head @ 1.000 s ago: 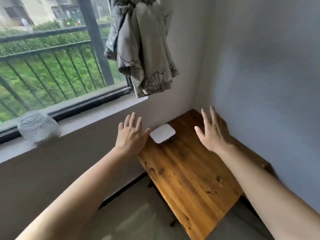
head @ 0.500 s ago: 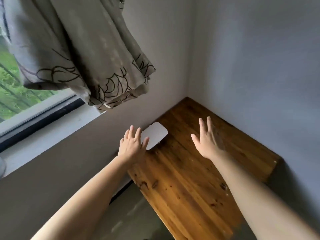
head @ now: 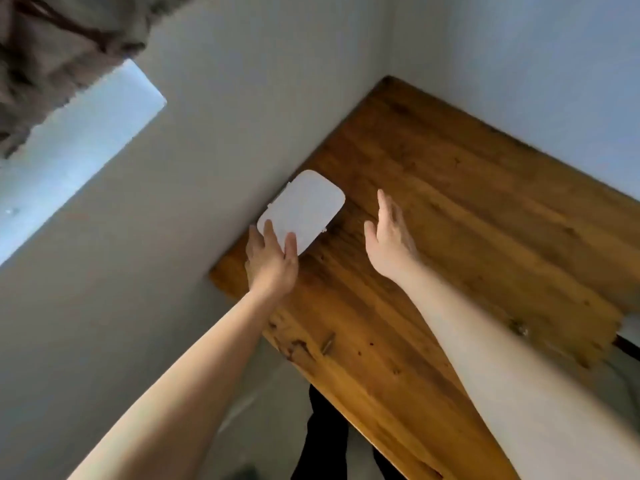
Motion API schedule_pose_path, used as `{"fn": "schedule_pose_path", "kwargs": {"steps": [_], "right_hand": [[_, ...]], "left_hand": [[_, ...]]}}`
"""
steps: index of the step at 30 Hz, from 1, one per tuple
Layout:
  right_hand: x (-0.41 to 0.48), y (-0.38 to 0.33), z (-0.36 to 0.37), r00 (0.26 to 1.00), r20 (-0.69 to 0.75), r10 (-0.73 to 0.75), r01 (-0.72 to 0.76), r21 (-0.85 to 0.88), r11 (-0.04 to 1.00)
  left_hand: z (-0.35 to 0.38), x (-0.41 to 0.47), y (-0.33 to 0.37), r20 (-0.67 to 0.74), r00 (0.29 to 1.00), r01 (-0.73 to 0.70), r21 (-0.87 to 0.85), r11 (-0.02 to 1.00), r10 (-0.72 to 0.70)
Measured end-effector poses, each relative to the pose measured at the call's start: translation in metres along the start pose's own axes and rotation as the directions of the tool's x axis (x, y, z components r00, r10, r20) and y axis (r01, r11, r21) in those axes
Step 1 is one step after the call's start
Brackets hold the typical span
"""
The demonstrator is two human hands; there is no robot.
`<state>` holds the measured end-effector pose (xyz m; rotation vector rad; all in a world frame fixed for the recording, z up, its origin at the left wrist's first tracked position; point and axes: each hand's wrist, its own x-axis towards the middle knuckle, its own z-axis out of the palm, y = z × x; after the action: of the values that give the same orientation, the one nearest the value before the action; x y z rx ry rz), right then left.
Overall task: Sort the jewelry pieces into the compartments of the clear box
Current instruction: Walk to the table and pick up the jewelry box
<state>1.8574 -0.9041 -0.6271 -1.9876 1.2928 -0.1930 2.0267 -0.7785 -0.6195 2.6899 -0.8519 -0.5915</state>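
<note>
Pale rounded plastic box against the wall on the wooden table, left hand open-fingered touching it, right hand open, empty beside; opening likely next.

The box lies on the table against the wall, left hand on its near corner, right hand just right.

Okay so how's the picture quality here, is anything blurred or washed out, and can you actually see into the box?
Head view: the curtain at top left is smeared by motion blur; the window sill is overexposed; the box reads as flat white, its contents not visible. Left hand and right hand are slightly soft, and the wide lens tilts the wooden table.
</note>
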Motion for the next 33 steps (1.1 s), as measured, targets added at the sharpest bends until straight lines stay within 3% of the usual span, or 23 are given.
{"fn": "schedule_pose_path", "kwargs": {"steps": [3,7,13,19,25,33], "right_hand": [[0.019,0.002,0.034,0.999,-0.037,0.037,-0.033,0.109,0.993],[0.041,0.003,0.060,0.999,-0.004,0.054,-0.051,0.265,0.963],[0.020,0.025,0.054,1.000,0.003,0.020,-0.020,0.298,0.954],[-0.049,0.076,0.039,0.982,-0.150,0.117,-0.073,0.275,0.959],[-0.088,0.099,0.044,0.982,-0.142,0.124,-0.088,0.235,0.968],[-0.089,0.100,0.043,0.980,-0.141,0.140,-0.066,0.434,0.898]], "left_hand": [[0.024,0.012,-0.011,-0.057,0.996,0.057,-0.160,0.985,-0.067],[0.039,0.026,-0.023,-0.050,0.999,-0.010,-0.284,0.959,-0.004],[0.053,0.005,-0.024,0.016,0.986,-0.158,-0.192,0.969,0.164],[0.073,-0.061,-0.023,0.150,0.937,-0.296,-0.143,0.945,0.316],[0.086,-0.098,-0.020,0.095,0.959,-0.245,-0.189,0.951,0.266],[0.074,-0.090,-0.025,0.095,0.949,-0.292,-0.106,0.951,0.302]]}}
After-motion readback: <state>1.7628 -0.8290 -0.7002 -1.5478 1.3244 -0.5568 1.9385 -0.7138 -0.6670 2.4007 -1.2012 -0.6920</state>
